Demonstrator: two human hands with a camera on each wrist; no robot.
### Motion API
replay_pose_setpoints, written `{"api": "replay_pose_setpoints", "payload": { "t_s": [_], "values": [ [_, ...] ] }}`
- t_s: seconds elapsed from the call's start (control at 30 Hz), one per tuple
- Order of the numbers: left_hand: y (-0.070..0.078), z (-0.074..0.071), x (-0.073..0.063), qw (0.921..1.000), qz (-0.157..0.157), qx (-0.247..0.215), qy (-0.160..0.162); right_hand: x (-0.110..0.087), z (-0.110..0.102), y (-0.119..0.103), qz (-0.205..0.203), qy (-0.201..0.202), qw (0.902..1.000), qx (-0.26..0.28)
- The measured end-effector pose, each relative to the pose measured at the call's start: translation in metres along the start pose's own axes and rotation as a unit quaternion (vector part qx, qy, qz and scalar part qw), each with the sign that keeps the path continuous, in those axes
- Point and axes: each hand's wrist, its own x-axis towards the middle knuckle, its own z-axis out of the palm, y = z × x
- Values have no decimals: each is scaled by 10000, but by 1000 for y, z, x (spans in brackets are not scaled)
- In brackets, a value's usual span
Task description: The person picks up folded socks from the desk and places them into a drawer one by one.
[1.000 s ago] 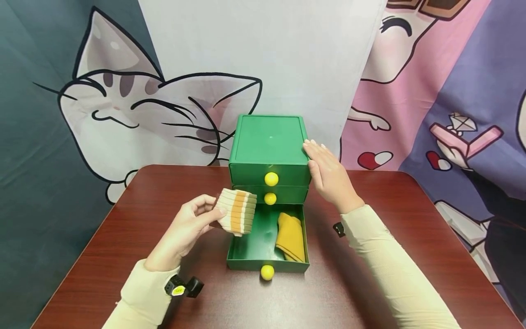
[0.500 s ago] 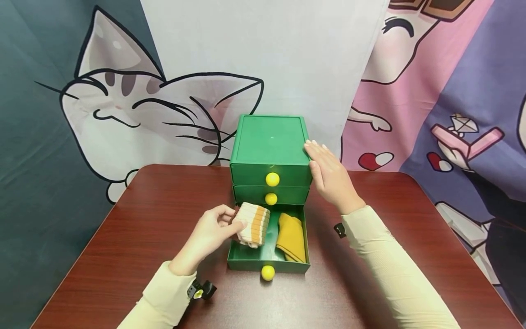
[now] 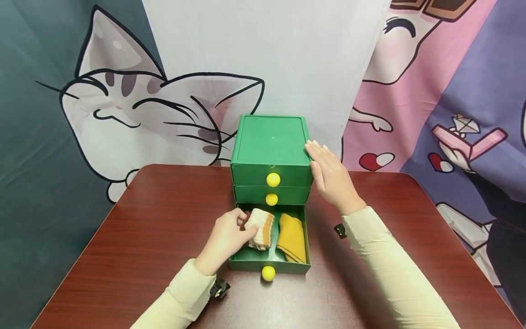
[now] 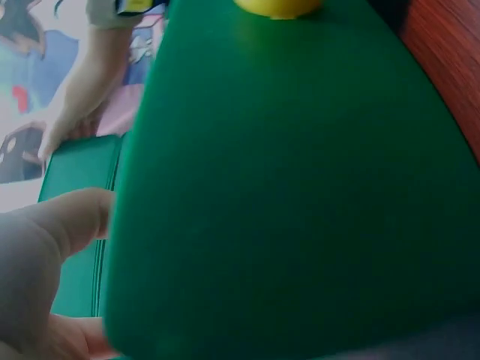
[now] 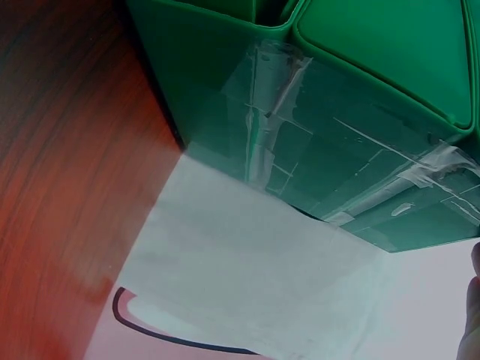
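Note:
My left hand [image 3: 223, 237] pinches a folded, ribbed sock [image 3: 261, 229], white with orange stripes and a brown part, between thumb and fingers. It is inside the left half of the pulled-out bottom drawer [image 3: 283, 267]. To its right lies a folded mustard-yellow cloth [image 3: 292, 237]. In the left wrist view the drawer front [image 4: 292, 180] hides the sock, and my thumb and a fingertip reach behind it. My right hand [image 3: 333, 183] rests with straight fingers against the right side of the green drawer cabinet [image 3: 271, 139]; the right wrist view catches only its fingers [image 5: 471, 322] at the edge.
Two upper drawers, with yellow round knobs [image 3: 273, 179], are closed above the extended one. The cabinet stands near the back of a reddish-brown table [image 3: 164, 214], before a printed cartoon curtain [image 3: 312, 59]. Clear tape [image 5: 274, 112] runs along the cabinet's side.
The left hand has carried the sock rightward and down, from left of the cabinet into the open drawer. The right hand has stayed at the cabinet's side.

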Motion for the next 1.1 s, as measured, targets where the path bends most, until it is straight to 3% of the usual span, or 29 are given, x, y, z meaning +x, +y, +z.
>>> {"api": "replay_pose_setpoints", "payload": {
  "t_s": [0.27,0.57,0.67,0.83,0.9,1.0,1.1],
  "values": [
    [7,15,-6,9929,498,1044,293,0,1,0,-87,94,9999,-2],
    [12,19,-11,9856,644,1508,417,1,1,-1,-85,81,9999,1],
    [13,20,-14,9736,907,1976,691,0,0,-1,-75,68,9999,-24],
    [14,21,-18,9416,1289,2862,1221,1,-1,-1,-83,81,9999,-36],
    [13,19,-18,9357,1321,2999,1308,1,-1,-1,-72,73,9999,-31],
    [11,16,-17,9361,1284,3009,1290,1,-2,-1,-46,13,10000,-13],
    [8,11,-18,9417,1289,2859,1218,0,-1,-2,-8,-47,10000,6]
  ]
}}
